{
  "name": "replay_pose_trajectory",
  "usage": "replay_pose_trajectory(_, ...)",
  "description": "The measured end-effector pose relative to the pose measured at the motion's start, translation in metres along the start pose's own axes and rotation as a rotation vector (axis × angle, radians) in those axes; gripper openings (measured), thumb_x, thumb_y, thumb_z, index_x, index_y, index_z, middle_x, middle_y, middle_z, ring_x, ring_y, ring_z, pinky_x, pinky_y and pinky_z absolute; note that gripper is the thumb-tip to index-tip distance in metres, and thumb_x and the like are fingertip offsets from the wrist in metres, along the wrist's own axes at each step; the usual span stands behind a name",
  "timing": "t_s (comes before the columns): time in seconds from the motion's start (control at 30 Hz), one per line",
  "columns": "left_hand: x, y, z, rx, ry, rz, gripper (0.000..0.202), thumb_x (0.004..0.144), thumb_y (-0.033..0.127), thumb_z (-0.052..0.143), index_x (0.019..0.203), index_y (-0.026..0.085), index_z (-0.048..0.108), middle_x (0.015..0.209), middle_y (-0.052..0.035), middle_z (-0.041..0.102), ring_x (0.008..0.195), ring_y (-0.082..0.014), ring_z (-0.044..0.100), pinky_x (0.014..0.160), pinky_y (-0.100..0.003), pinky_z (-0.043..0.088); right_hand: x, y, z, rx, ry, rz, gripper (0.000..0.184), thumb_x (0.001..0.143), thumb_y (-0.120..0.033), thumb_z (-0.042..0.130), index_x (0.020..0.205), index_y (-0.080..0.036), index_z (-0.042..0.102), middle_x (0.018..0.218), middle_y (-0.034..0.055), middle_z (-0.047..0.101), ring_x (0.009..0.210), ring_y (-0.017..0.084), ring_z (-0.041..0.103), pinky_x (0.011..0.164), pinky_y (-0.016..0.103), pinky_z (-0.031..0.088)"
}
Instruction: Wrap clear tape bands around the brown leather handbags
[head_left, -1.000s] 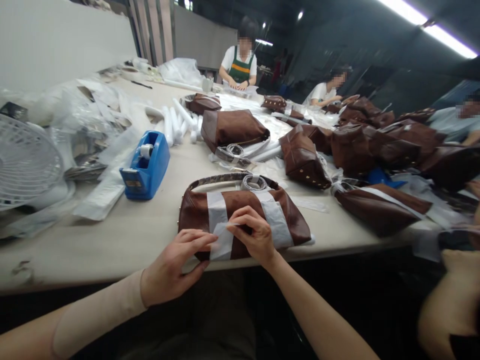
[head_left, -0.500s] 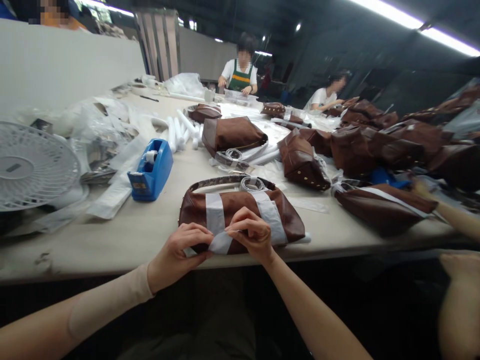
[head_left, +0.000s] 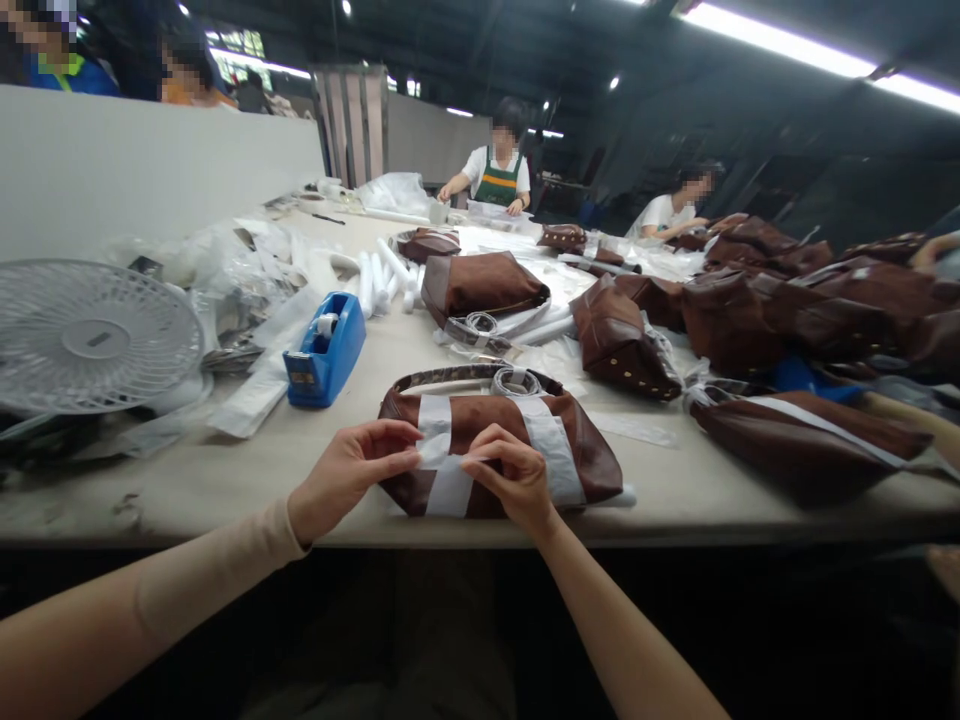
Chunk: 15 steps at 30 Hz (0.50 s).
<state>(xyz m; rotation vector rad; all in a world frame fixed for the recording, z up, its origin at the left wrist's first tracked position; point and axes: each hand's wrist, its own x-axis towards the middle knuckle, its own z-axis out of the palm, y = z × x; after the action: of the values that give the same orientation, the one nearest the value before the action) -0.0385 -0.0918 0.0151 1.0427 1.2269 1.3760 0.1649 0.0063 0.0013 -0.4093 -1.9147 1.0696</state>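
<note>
From here I log the left hand (head_left: 349, 470) and right hand (head_left: 510, 478), both pinched closed on a white strip (head_left: 450, 487) across a brown handbag (head_left: 592, 465).

Pretty dim, big factory-style room: dark ceiling (head_left: 480, 40) with long fluorescent tube lights (head_left: 780, 35) running across it, a white partition wall (head_left: 150, 170) down the left, bright windows (head_left: 244, 42) beyond it, and tall panels (head_left: 349, 125) against a grey back wall (head_left: 435, 135).

Blue tape dispenser (head_left: 324, 352) — white desk fan (head_left: 97, 338), brown handbags (head_left: 727, 322), white tubes (head_left: 365, 285)
</note>
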Motion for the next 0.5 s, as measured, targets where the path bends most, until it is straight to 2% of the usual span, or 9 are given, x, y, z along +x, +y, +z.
replay_pose_trajectory(0.1,0.005,0.011,0.005,-0.155,0.072,0.007,0.037,0.069,0.031,0.082,0.098,0.014,0.068,0.092,-0.0059,0.069,0.076,-0.0141,0.064,0.065,-0.023,0.053,0.006,0.004,0.005,-0.059,0.025,0.090,0.015,0.083,-0.029,0.070,0.075,-0.017,0.068,0.077,0.0022,0.061,0.074,0.014,0.058,0.067,0.026,0.046)
replay_pose_trajectory(0.23,0.011,0.024,0.015,-0.212,0.092,0.125,0.031,0.068,0.028,0.083,0.092,0.015,0.067,0.092,-0.0031,0.069,0.082,-0.0131,0.064,0.074,-0.021,0.052,0.013,0.008,0.013,-0.217,0.001,0.187,0.014,0.081,-0.028,0.072,0.073,-0.016,0.068,0.074,0.0015,0.062,0.071,0.013,0.056,0.067,0.025,0.044)
replay_pose_trajectory(0.33,0.007,0.021,0.021,-0.010,0.090,0.277,0.026,0.071,0.028,0.081,0.089,0.015,0.067,0.088,-0.0028,0.068,0.081,-0.0141,0.063,0.074,-0.023,0.052,0.016,0.009,0.016,-0.337,-0.020,0.221,0.015,0.078,-0.026,0.073,0.069,-0.015,0.065,0.071,0.0005,0.061,0.066,0.012,0.053,0.063,0.024,0.041)
replay_pose_trajectory(0.5,-0.010,-0.008,0.026,0.473,0.006,0.531,0.008,0.084,0.025,0.067,0.087,0.017,0.068,0.082,-0.0030,0.068,0.076,-0.0150,0.062,0.069,-0.026,0.048,0.024,0.011,0.016,-0.482,-0.065,0.311,0.012,0.070,-0.005,0.065,0.065,-0.015,0.060,0.068,-0.0006,0.061,0.065,0.012,0.054,0.062,0.023,0.038)
